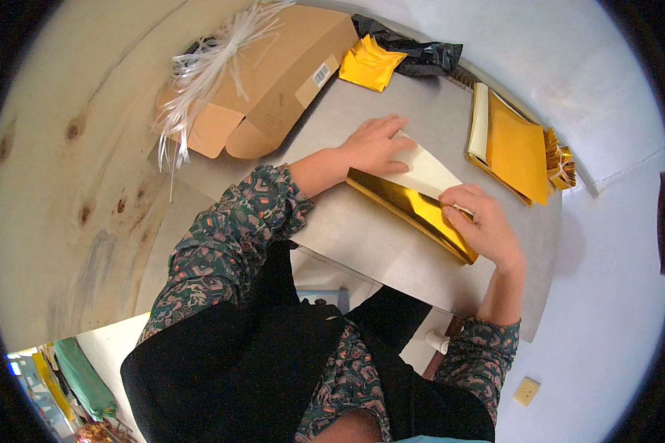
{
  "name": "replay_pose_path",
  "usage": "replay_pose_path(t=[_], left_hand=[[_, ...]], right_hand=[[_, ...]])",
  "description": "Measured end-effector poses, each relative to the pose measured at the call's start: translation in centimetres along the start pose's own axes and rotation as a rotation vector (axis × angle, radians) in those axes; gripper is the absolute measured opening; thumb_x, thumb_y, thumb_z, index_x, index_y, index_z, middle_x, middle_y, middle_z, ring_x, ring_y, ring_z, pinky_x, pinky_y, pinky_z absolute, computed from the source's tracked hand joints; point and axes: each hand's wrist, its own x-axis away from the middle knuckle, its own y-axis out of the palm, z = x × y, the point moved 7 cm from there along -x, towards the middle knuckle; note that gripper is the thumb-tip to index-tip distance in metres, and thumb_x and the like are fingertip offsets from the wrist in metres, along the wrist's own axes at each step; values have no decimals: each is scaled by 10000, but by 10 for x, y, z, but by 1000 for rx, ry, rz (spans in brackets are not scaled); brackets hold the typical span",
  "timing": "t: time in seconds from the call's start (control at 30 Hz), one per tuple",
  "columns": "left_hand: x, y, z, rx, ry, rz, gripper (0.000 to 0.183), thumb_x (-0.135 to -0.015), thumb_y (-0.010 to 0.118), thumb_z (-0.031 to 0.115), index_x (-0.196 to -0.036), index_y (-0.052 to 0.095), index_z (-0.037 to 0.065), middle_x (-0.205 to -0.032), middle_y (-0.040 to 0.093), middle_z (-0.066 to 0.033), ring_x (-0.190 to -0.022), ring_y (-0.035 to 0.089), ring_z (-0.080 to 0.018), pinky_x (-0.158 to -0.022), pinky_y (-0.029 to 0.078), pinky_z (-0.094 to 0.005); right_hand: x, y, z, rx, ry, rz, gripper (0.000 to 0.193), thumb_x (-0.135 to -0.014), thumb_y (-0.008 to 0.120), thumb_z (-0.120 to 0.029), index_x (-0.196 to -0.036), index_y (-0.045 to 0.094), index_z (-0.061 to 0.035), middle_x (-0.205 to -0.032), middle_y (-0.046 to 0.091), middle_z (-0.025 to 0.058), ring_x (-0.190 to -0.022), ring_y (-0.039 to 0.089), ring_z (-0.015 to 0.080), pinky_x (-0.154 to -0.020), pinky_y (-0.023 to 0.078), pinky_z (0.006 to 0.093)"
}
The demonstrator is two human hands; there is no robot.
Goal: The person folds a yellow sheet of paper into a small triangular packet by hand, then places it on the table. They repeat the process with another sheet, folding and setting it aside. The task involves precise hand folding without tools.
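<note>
A sheet of gold foil paper (403, 201) lies on the grey table in front of me, its cream underside showing on the far part. Its near edge is turned up into a shiny gold strip. My left hand (377, 145) rests on the sheet's far left end, fingers apart and lying over the cream side. At the right end, my right hand (484, 221) pinches the turned-up gold edge between thumb and fingers. Part of the cream side is hidden beneath my hands.
A brown cardboard box (273, 96) stands at the back left, with white plastic strips (218, 70) draped over it. Folded gold pieces (372, 63) and black plastic (428, 55) lie behind. Stacked gold sheets (513, 148) and a pleated gold bundle (560, 162) sit at the right, near the wall.
</note>
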Motion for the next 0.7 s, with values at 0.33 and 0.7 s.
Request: replay_pose_path(t=[0.33,0.7], left_hand=[[9,13,-19,-79,-72,-92,699,-965,592,451,-1534,416,87,-1652,271,-194,-1559,161,-382,-1227,146,-605],[13,-31,-29,234,-289,163,416,-1023,535,405,-1074,742,48,-1097,703,-235,-1084,633,-412,-961,496,-459]], right_hand=[[3,4,61,-1,107,153,110,-932,665,-143,-946,673,-34,-1354,614,146,-1255,552,344,-1067,432,398],[3,9,74,114,140,212,87,-885,672,-94,-876,632,-17,-1205,655,148,-1126,582,356,-999,456,410]])
